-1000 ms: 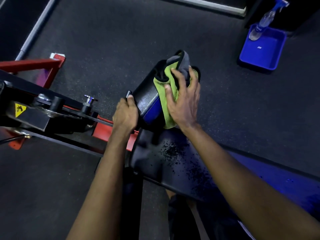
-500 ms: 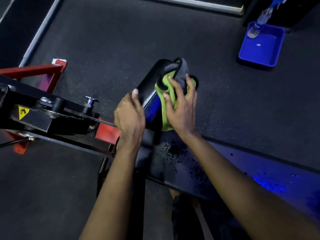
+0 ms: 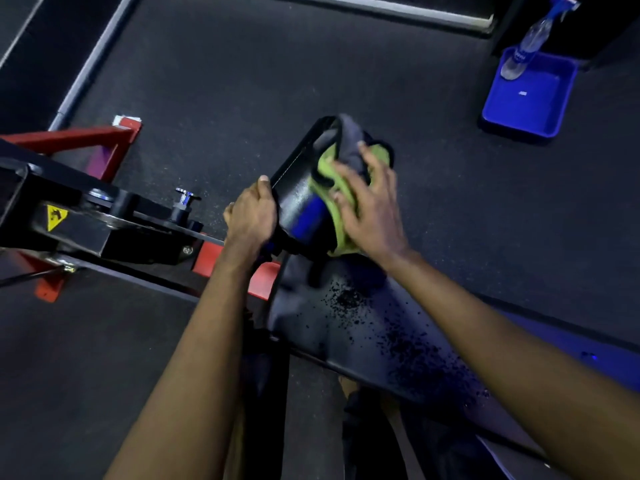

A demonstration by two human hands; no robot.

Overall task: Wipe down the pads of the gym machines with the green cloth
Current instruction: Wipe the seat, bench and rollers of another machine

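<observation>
On the small black pad [image 3: 296,194] at the end of the machine, the green cloth [image 3: 329,174] lies draped over the upper right part, its grey side folded outward at the top and its green side showing along the lower edge. The right hand [image 3: 372,211] lies flat on top of it, wrist low and forearm reaching in from the lower right. Its fingers [image 3: 348,171] are spread wide and nearly straight, pressing the cloth to the pad, so that cloth shows between and beyond the fingertips. The left hand [image 3: 251,216] comes in from below and grips the pad's left edge, thumb laid up along the rim and the other fingers curled out of sight behind it.

Just below the small pad lies the long bench pad [image 3: 363,337], black and strewn with dark crumbs. To the left runs the machine frame [image 3: 114,233], black with red legs, bearing a yellow warning label [image 3: 55,217] and a chrome pin [image 3: 187,197]. Well apart, at the upper right on the dark floor, a blue tray [image 3: 543,109] holds a spray bottle [image 3: 528,41] leaning against its far corner.
</observation>
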